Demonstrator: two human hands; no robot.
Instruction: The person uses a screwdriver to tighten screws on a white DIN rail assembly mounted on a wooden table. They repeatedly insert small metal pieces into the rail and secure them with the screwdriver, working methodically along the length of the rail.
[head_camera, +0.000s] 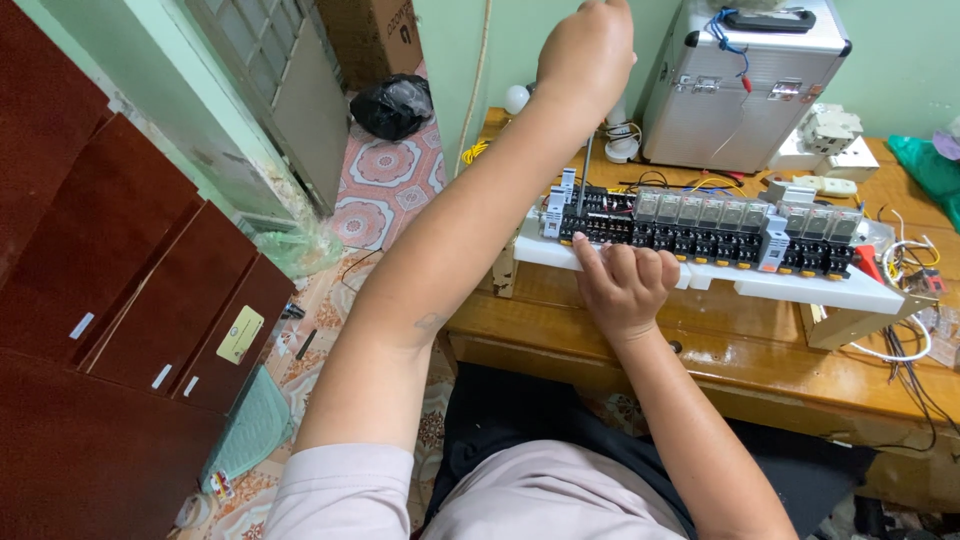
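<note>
While both hands (625, 280) work, the aluminium case (740, 85) stands closed.

The long row of relay blocks (700, 232) is black below with clear, greyish tops and small orange-yellow dots along its near edge; it sits on a white plastic board (800, 285). The wooden table (740, 365) is glossy honey-brown. At the far right stands a silver metal case (735, 95) with a black handle and a blue wire on top. A bright green cloth (925, 170) lies at the far right edge. The wall (450, 50) is pale mint green. The floor tiles (385, 180) carry a pink and white floral pattern. The cabinets on the left (110, 300) are dark reddish brown. A glossy black plastic bag (395, 105) lies on the far tiles. The shirt sleeve (345, 490) is pale pink.
</note>
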